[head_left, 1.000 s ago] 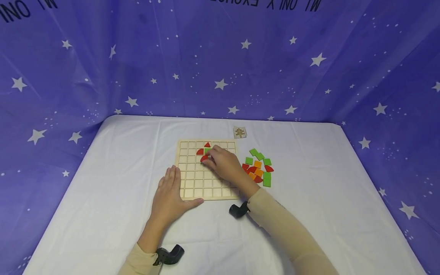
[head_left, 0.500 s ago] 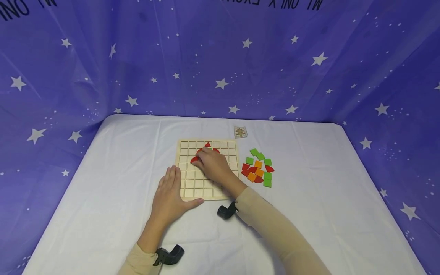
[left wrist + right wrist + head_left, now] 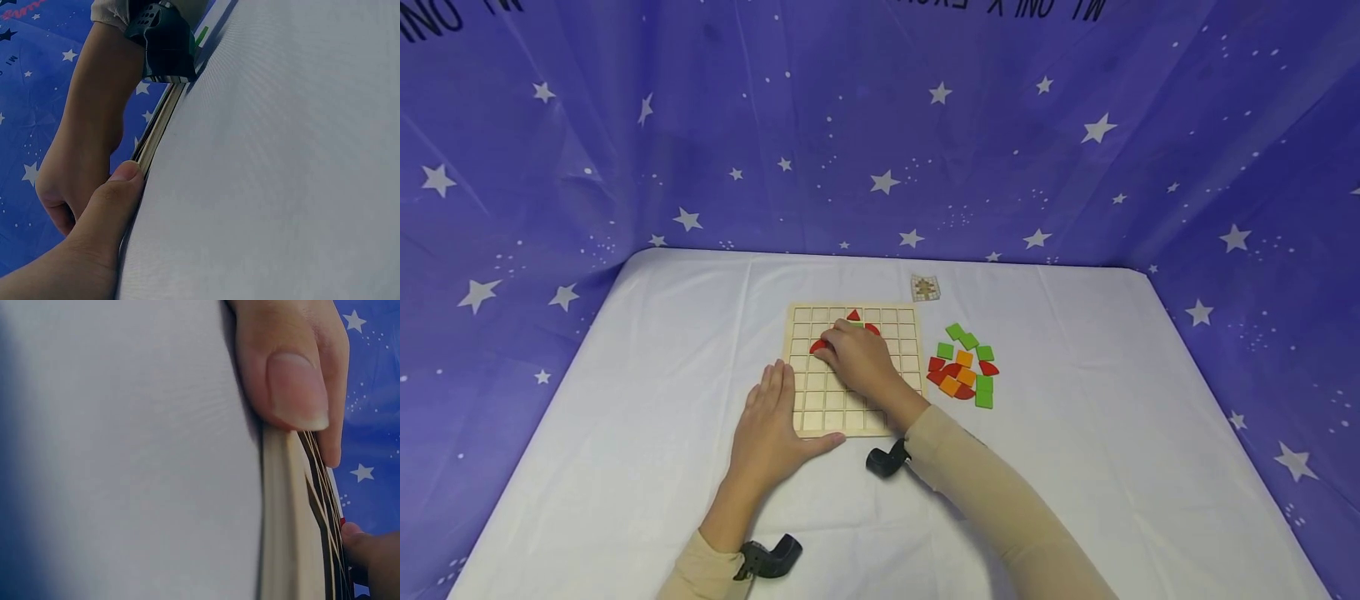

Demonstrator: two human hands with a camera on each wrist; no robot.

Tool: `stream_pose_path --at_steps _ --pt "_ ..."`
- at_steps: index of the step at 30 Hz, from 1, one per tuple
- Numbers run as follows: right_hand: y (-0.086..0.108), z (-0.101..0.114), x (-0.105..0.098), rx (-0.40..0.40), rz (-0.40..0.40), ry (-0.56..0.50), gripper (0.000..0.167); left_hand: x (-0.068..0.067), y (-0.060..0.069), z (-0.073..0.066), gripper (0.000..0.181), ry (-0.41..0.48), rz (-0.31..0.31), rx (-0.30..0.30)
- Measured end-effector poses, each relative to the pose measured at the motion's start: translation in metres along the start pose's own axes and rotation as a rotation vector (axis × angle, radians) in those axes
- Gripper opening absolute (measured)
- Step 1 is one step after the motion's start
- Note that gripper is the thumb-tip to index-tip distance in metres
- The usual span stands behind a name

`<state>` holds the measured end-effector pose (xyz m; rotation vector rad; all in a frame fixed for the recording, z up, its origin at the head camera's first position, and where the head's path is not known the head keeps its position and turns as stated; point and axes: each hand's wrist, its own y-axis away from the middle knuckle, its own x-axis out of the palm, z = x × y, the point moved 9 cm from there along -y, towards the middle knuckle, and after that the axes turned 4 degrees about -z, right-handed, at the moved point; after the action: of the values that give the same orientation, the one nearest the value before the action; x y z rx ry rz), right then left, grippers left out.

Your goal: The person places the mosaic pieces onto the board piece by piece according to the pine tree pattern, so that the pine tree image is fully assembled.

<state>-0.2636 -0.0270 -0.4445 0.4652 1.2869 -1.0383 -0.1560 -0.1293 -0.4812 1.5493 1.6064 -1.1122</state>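
In the head view, a wooden grid board (image 3: 835, 400) lies on the white table. My left hand (image 3: 765, 437) rests along its left edge, fingers extended and thumb at the front edge; that thumb also shows in the left wrist view. My right hand (image 3: 863, 360) is over the board's upper part, pinching a red quarter-circle tile (image 3: 817, 346) at a left-hand cell. Near the top of the grid sits a red triangle tile (image 3: 853, 315). A red rounded tile (image 3: 872, 330) peeks out beyond the right hand, which hides most of the tiles beneath it.
Right of the board lies a loose pile of green tiles (image 3: 984, 392), orange tiles (image 3: 964, 358) and red tiles (image 3: 988, 367). A small card with a tree pattern (image 3: 925, 288) lies behind the board. A purple star-patterned curtain (image 3: 820, 142) surrounds the table.
My right hand has moved left across the board with the red quarter-circle tile, uncovering a red rounded tile on the right. The left hand has stayed in place.
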Motion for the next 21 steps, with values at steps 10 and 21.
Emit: stream_pose_path --at_steps 10,21 --pt "-0.0019 -0.0009 -0.0002 0.022 0.006 -0.017 0.030 -0.0007 0.0004 0.0001 0.138 0.000 -0.008 0.001" --pt "0.0005 0.0001 0.0001 0.024 0.010 -0.032 0.026 -0.0022 0.0010 -0.0015 0.137 0.005 0.001 -0.002"
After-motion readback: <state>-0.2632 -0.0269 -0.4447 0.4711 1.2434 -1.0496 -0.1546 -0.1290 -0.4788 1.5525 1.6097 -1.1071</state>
